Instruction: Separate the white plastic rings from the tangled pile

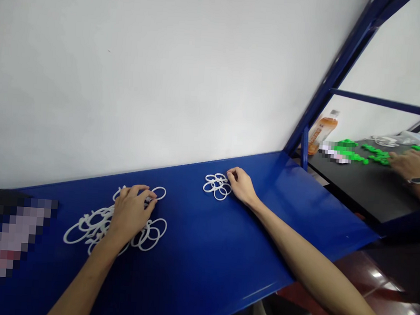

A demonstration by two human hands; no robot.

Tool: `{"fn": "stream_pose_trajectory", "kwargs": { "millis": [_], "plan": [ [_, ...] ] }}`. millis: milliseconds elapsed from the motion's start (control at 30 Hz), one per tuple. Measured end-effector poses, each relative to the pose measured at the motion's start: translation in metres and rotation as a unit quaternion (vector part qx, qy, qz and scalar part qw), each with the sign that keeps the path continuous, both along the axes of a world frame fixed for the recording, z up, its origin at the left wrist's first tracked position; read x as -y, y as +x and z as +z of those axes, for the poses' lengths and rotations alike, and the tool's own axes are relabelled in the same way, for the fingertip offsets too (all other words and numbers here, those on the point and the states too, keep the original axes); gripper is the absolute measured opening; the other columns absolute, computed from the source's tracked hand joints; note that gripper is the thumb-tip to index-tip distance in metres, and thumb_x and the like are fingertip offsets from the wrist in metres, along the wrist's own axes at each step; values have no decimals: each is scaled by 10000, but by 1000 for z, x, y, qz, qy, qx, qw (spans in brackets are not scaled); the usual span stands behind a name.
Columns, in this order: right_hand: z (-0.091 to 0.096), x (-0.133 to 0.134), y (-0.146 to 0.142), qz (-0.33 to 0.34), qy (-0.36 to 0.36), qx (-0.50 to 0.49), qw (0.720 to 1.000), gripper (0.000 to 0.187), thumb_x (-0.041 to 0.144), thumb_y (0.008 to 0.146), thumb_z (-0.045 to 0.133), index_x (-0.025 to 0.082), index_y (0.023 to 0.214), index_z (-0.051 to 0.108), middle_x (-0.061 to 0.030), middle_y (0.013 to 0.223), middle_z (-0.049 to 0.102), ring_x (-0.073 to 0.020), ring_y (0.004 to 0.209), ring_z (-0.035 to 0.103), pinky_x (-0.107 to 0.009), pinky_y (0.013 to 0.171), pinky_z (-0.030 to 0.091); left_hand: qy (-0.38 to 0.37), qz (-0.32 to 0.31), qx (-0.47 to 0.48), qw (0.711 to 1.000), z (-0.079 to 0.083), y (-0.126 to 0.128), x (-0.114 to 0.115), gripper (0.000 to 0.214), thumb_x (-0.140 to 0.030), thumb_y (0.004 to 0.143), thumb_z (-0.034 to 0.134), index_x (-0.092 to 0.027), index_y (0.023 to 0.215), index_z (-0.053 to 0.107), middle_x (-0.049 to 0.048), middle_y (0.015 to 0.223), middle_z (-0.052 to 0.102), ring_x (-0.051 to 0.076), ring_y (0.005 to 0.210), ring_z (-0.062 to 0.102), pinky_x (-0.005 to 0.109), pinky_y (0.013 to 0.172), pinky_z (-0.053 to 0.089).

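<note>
A blue shelf surface (204,243) runs in front of me along a white wall. My left hand (130,212) lies on a loose pile of white plastic rings (93,228), its fingertips pinched on one ring (157,193) at the pile's far edge. My right hand (242,184) rests farther right, fingers curled against a small cluster of white rings (217,186) and touching its right side.
A blue metal frame post (330,79) rises at the right. Beyond it is a black table (366,187) with green parts (361,153), an orange drink bottle (322,131) and another person's hand with a wristband (412,167). A blurred patch covers the lower left.
</note>
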State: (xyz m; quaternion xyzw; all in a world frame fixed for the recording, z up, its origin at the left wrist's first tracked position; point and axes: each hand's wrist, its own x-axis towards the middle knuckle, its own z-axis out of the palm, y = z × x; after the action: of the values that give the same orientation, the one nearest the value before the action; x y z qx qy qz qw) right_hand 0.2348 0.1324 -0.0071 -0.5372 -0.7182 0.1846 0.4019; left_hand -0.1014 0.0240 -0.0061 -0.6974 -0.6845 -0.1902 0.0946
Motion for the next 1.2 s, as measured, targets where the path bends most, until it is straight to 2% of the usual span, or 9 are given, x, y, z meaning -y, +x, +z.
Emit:
{"fn": "stream_pose_trajectory", "kwargs": {
  "millis": [133,267,367,500,600,733,867,967,1200],
  "plan": [
    [3,2,0,-13,28,-1,1000,166,276,934,497,177,955,629,-79,983,665,-221,940,588,-405,905,478,31,-14,10,999,5,3,0,262,-359,912,482,-226,888,706,120,1163,650,331,1069,529,526,963,424],
    [14,19,-5,21,128,23,991,169,280,963,521,192,1069,618,-104,1073,624,-264,1035,550,-482,948,484,76,-57,40,995,17,17,4,186,-306,918,488,-217,915,651,103,1152,662,304,1094,541,500,983,428],
    [27,43,-14,116,174,50,977,196,272,976,543,215,1155,598,-104,1102,625,-261,1067,562,-484,952,505,105,-118,64,985,25,35,12,127,-245,930,494,-214,926,617,89,1150,661,274,1115,547,481,1019,416],
    [39,76,-30,278,169,92,941,347,327,976,577,219,1303,537,-128,1317,559,-237,1178,577,-424,974,538,94,-213,96,968,32,65,27,115,-179,942,500,-215,973,605,58,1058,665,218,1053,576,395,968,463],
    [39,89,-40,346,183,83,917,275,301,1004,536,197,1258,555,-125,1252,617,-221,1157,602,-404,963,547,79,-265,124,953,32,83,36,132,-170,962,486,-218,992,605,33,968,674,186,961,612,346,892,496],
    [35,95,-42,337,99,-28,936,155,259,994,563,189,1129,587,-53,974,698,-152,846,678,-305,779,586,92,-263,175,944,30,92,43,130,-225,973,524,-226,1085,590,12,945,700,160,880,661,300,819,532],
    [36,96,-41,334,8,-94,938,138,252,978,587,195,1098,624,-37,976,721,-133,820,694,-261,741,568,71,-252,219,940,30,91,45,190,-282,972,536,-243,1150,593,13,1023,726,152,904,699,277,821,555],
    [40,97,-41,349,-17,-95,932,104,254,973,597,189,1023,660,-22,900,719,-127,778,686,-243,703,547,49,-237,247,938,29,89,44,199,-302,996,473,-241,1120,617,17,1024,739,153,895,711,272,801,564],
    [39,98,-39,414,-12,-80,907,80,233,949,634,163,957,672,-16,802,686,-119,716,640,-234,679,508,-2,-224,293,930,23,81,39,299,-480,976,484,-232,971,650,-13,795,731,154,739,702,261,707,554]
  ]
}}
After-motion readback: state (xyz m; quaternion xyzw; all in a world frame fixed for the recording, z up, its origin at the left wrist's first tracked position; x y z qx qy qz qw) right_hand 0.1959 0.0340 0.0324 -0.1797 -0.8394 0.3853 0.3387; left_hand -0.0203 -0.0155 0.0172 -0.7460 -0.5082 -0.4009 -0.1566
